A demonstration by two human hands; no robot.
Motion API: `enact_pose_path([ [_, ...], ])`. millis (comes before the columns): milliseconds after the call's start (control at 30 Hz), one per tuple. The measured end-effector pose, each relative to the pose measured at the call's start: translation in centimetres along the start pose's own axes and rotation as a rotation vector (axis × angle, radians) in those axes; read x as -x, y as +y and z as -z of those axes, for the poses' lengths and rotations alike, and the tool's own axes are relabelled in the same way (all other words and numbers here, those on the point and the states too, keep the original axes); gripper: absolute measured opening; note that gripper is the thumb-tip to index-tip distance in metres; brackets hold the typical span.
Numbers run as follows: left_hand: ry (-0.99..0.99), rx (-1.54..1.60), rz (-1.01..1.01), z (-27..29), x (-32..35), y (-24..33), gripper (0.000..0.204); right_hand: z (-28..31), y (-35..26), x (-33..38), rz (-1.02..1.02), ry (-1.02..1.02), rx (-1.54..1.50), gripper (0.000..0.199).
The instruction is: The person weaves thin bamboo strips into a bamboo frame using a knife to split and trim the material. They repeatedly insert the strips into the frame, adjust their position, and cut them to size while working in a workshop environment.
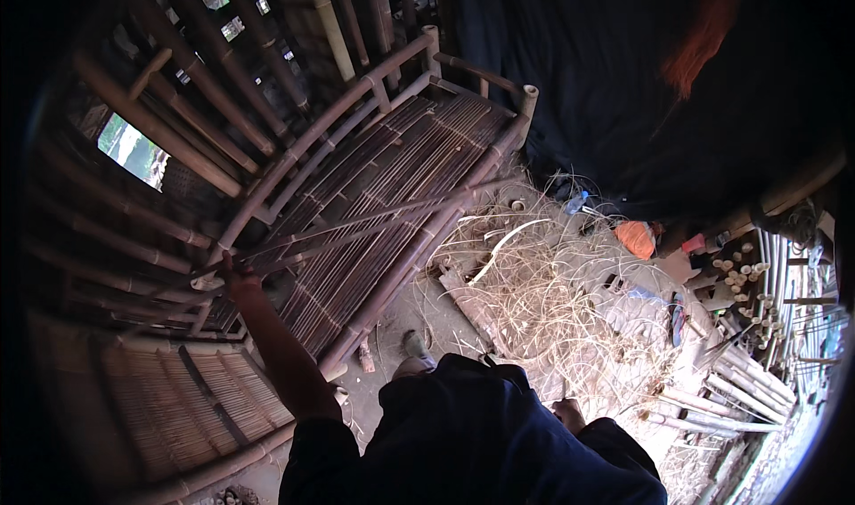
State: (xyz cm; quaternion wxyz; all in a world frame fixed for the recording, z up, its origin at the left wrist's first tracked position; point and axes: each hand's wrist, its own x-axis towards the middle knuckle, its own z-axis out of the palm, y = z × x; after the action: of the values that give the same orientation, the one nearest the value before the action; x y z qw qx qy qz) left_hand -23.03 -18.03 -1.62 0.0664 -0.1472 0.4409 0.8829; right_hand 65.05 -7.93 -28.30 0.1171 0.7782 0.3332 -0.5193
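My left hand (239, 281), arm stretched out to the left, is closed around long, thin bamboo strips (365, 223). They run slantwise across a bamboo bench (392, 180) and past its front rail, with their other ends trailing left of the hand. My right hand (568, 413) hangs low beside my dark shirt, its fingers curled. Part of it is hidden by my body, so whatever it may hold does not show clearly.
Pale shavings (552, 300) cover the floor to the right. A dark cloth (597, 77) hangs behind. Bamboo poles (739, 385) are stacked at right. A slatted bamboo panel (169, 398) lies at lower left. An orange bundle (636, 238) sits near the cloth.
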Motion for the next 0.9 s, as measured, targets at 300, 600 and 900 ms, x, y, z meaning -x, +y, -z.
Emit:
enact_pose_path([
  [300,0.189,-1.116,-0.163,10.2,-9.5,-10.5,0.046,-10.8,-7.0,4.1,0.258,0.066,0.119,0.029],
  [600,0.227,-1.896,0.276,13.9,-12.0,-10.2,0.035,-13.5,-12.3,2.5,0.880,0.569,0.413,0.050],
  [900,-0.234,-2.555,-0.969,14.4,-10.7,-8.0,0.027,-11.8,-31.3,16.0,0.625,0.000,-0.314,0.029],
])
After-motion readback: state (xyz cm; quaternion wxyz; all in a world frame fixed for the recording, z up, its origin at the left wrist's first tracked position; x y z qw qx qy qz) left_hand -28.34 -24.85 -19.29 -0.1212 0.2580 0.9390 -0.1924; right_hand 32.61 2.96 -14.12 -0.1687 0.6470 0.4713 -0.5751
